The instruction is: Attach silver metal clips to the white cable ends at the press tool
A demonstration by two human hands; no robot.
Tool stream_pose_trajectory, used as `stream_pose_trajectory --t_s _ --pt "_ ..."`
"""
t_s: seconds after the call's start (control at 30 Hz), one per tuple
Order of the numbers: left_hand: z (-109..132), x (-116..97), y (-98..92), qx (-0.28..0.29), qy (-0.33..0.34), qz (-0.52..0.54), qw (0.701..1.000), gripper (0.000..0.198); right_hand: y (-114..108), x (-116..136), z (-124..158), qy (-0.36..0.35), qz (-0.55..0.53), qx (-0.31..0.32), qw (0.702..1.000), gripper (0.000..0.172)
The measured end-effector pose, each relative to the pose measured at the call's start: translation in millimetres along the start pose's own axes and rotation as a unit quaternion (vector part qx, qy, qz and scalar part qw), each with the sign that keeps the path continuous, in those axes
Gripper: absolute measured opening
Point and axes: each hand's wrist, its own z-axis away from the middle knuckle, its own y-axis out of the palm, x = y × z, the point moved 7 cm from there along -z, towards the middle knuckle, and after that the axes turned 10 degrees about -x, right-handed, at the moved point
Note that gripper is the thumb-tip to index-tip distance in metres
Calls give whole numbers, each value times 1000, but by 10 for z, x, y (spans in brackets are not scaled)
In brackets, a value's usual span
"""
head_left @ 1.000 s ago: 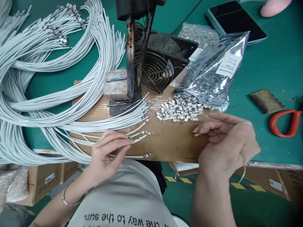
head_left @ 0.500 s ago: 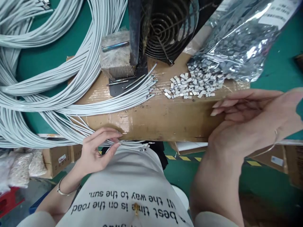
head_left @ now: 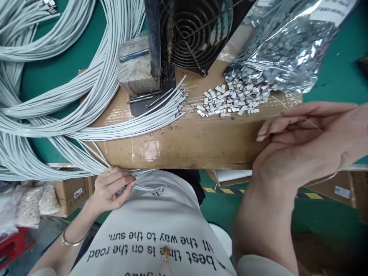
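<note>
My left hand (head_left: pixel 115 188) is at the near table edge, its fingers closed round a few of the white cables (head_left: pixel 92 163). Beyond my fingertips the cable ends (head_left: pixel 156 190) stick out over my shirt. A second bundle of white cables (head_left: pixel 138 128) lies on the brown board, its stripped ends pointing right. My right hand (head_left: pixel 310 134) hovers at the board's right end, fingers loosely curled with the tips close together. A thin pale wire (head_left: pixel 278 101) runs across these fingers and shows again below the wrist. Part of the palm is hidden.
Small metal pieces (head_left: pixel 235 100) spill from a silvery bag (head_left: pixel 290 50) onto the brown board (head_left: pixel 201 142). Behind stand a black fan grille (head_left: pixel 189 38) and a block (head_left: pixel 133 69) with a metal rod on it. Large cable coils (head_left: pixel 57 103) cover the left side.
My left hand has closed round the cables and moved slightly left, drawing their ends left. The thin wire now shows beyond my right fingers. My right hand has barely moved.
</note>
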Motion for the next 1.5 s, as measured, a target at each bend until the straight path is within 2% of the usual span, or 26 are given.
stream_pose_trajectory --t_s 0.1,0.17,0.3,0.37,0.4,0.47,0.63,0.83,0.9,1.07,1.13,1.23,1.3,1.37,1.4,1.43,1.5 --pt "122 17 23 -5 29 -42 999 22 -19 -42 -2 3 -15 -3 1000 44" --pt "125 21 -8 -29 30 -52 998 23 -36 -74 -13 4 -38 -21 999 44" --pt "-46 111 -254 -161 -19 -106 981 40 -19 -133 -52 15 -78 -32 996 48" --pt "-170 197 -342 -197 -64 -200 958 45 -14 -151 -77 18 -88 -32 995 49" --pt "-234 233 -348 -194 -80 -243 947 42 -15 -151 -87 15 -90 -30 995 50" --pt "-354 255 -304 -177 -80 -267 944 37 -22 -135 -99 1 -92 -25 995 52" --pt "-498 214 -120 -105 -54 -263 958 40 -9 -85 -83 -26 -77 2 997 51" --pt "-535 237 -120 -31 -64 -210 975 11 -2 -58 -78 -28 -58 8 998 48" --pt "-554 218 -146 -27 -43 -171 984 13 -2 -54 -80 -25 -53 10 998 46" --pt "-644 153 -249 -61 0 -102 993 24 7 -36 -83 -28 -52 7 998 45" --pt "-702 134 -234 -47 -19 -57 997 28 8 -51 -87 -17 -48 5 999 45" --pt "-805 47 -76 35 -61 35 997 29 -10 -82 -77 11 -41 4 999 51" --pt "-886 -54 47 73 -78 87 990 28 15 -66 -37 13 -9 38 999 64" --pt "-957 -113 189 104 -120 146 977 19 102 2 47 -13 42 111 993 74" --pt "-987 -114 252 109 -150 168 968 13 153 44 101 -31 65 146 987 71" --pt "-999 -81 319 115 -198 179 957 11 213 81 159 -45 83 182 979 58" --pt "-997 5 425 112 -292 211 926 14 332 126 266 -68 122 240 961 23"
